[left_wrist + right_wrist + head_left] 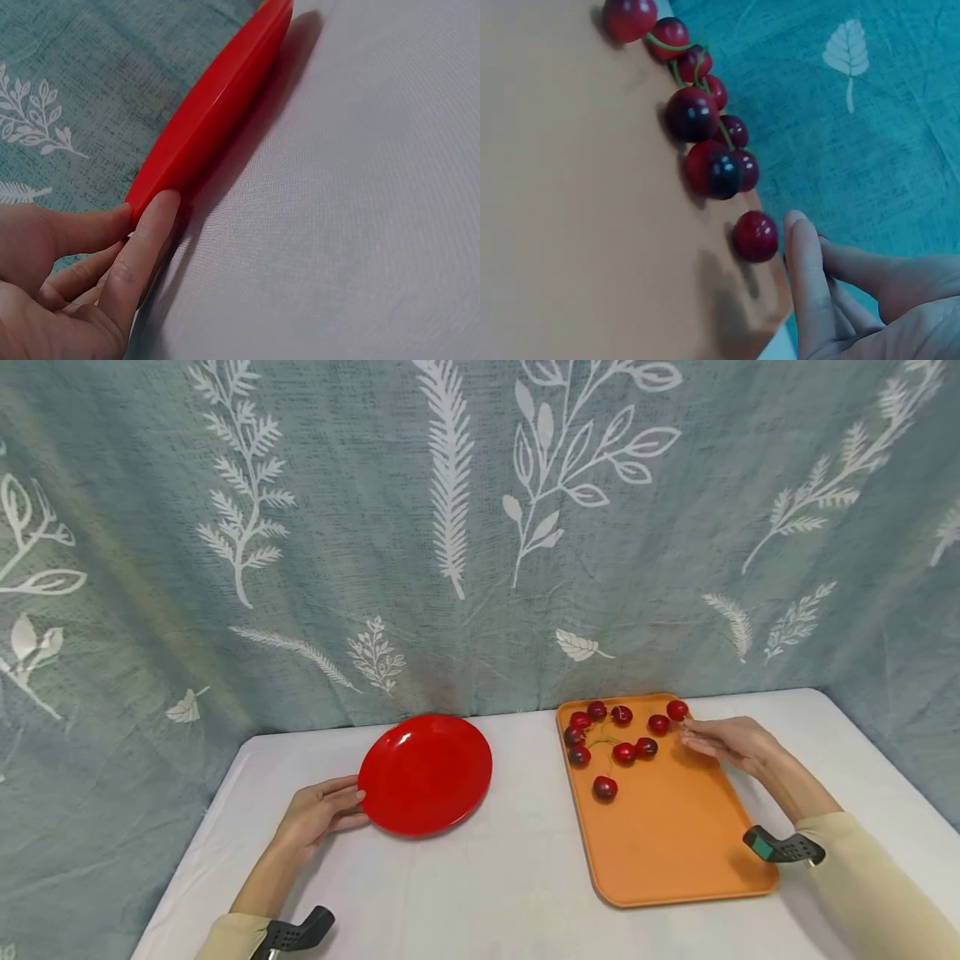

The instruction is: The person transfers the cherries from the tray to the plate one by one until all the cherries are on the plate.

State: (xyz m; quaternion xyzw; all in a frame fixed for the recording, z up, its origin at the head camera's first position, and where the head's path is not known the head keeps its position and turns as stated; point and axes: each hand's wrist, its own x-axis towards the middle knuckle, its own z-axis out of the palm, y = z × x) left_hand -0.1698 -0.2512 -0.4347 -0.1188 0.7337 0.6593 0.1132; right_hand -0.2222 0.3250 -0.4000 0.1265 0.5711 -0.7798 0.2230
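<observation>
My left hand [318, 814] pinches the left rim of a round red plate [426, 775]. In the left wrist view the plate [217, 105] is seen edge-on, its rim between thumb and fingers, its shadow on the cloth. At the far right corner of an orange tray [675, 843], my right hand [731, 742] has thumb and fingertips together at a cherry [677, 710]. The right wrist view shows only a sliver of red behind those fingertips. Close by on the tray lies another dark red cherry [755, 236]. Several more cherries [624, 753], some with green stems, lie toward the tray's far left.
A white cloth [517, 860] covers the table, with the plate on the left and the tray on the right. Behind it hangs a grey-green curtain [480, 635] with white leaf prints, close to the table's back edge.
</observation>
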